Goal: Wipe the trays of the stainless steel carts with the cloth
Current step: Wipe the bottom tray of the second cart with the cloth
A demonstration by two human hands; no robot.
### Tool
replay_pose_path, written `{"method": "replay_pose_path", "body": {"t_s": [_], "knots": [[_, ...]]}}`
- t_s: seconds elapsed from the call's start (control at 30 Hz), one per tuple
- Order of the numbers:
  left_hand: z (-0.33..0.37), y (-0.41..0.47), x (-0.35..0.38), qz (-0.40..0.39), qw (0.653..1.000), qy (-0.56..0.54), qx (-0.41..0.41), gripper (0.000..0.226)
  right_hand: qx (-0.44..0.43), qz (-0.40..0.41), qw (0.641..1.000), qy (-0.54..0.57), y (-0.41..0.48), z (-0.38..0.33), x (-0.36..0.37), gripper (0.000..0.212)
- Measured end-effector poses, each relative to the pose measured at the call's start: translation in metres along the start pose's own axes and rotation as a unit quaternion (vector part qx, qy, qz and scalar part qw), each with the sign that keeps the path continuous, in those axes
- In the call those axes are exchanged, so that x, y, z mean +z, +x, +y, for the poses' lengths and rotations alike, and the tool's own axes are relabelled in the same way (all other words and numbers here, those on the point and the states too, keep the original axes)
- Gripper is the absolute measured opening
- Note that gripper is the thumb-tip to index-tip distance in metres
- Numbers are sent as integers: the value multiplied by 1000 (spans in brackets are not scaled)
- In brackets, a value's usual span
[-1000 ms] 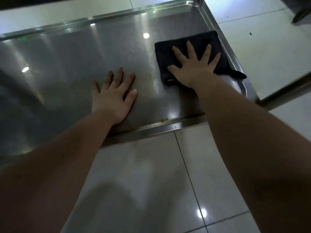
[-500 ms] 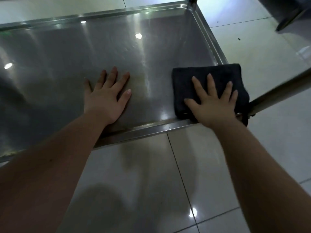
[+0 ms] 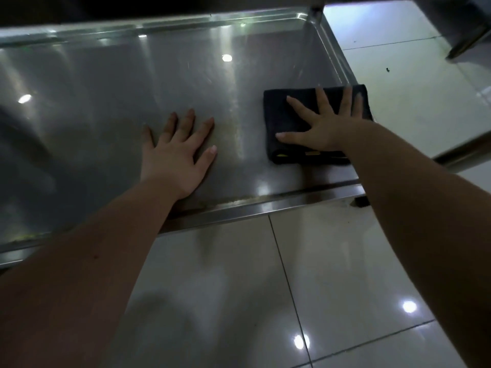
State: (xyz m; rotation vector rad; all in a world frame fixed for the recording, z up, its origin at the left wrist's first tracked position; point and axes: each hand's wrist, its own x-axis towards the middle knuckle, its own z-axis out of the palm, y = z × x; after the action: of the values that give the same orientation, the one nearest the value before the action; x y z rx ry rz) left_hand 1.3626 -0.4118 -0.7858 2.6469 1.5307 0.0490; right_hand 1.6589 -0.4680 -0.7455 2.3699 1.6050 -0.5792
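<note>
1. Against the right rim of the tray (image 3: 265, 205) lies the folded dark cloth (image 3: 289, 115), flat on the steel and a little short of the front rim.
2. The right hand (image 3: 326, 131) rests on top of it with fingers straight and spread. It presses down rather than clutching, and no finger curls round the fabric.
3. The left hand (image 3: 175, 158) lies flat on bare steel near the middle of the tray, fingers straight and holding nothing. I judge it a brace.
4. Half a second ago the cloth sat in the near right corner, overlapping the front rim. It has since been pushed away from that rim, back up the right side, though not as far as it lay a second ago. The left hand has kept its place throughout.
5. This reads as a back-and-forth stroke along the right edge, so that strip is getting covered. By my judgement the broad stretch to the left remains to be wiped.
6. Pale streaks beside the cloth may be smears or only reflected ceiling lights; the dim view does not settle it.
</note>
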Motion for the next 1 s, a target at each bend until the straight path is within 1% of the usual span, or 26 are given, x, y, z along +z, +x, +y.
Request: {"method": "replay_pose_path", "body": {"t_s": [0.07,0.13,0.2,0.23,0.27,0.37,0.43,0.53,0.6,0.67,0.73,0.77,0.8,0.83,0.9,0.97,1.0], "knots": [[2,0,-1,0,1000,0,-2,60,-4,51,998,20,8,-1,1,91],[3,0,-2,-1,1000,0,-5,61,23,101,994,22,16,-12,3,88],[2,1,-3,-6,1000,-1,-7,61,51,109,992,36,20,-27,3,89],[2,1,-3,-9,1000,1,-7,60,50,107,992,40,18,-33,5,90],[1,0,-4,-13,1000,2,-9,59,32,106,993,36,14,-39,9,90],[1,0,-4,-16,1000,0,-10,56,-94,123,988,-5,-21,-52,38,88],[1,0,-4,-15,1000,4,-7,55,-157,129,979,-31,-52,-57,59,86],[2,-4,-3,-5,1000,6,-7,53,-170,125,977,-18,-63,-52,66,83],[3,-5,-3,-3,1000,7,-4,53,-135,124,983,-1,-37,-47,48,83],[4,-5,-4,-5,1000,9,-4,54,-47,117,992,21,0,-48,25,84],[3,-4,-4,-7,1000,8,-6,55,48,110,991,53,27,-59,7,86],[2,-3,-4,-8,1000,7,-8,55,72,110,989,64,33,-68,3,86],[1,-3,-4,-8,1000,4,-10,54,74,110,989,65,33,-77,3,87],[1,-3,-4,-7,1000,0,-12,54,53,110,991,57,28,-85,5,87],[1,-3,-4,-2,1000,-6,-20,54,-32,113,993,34,5,-93,21,87],[0,-2,-4,0,1000,-3,-21,54,-111,121,986,14,-31,-91,47,85],[1,-2,-4,-2,1000,-3,-20,54,-132,127,983,3,-49,-85,60,83]]}}
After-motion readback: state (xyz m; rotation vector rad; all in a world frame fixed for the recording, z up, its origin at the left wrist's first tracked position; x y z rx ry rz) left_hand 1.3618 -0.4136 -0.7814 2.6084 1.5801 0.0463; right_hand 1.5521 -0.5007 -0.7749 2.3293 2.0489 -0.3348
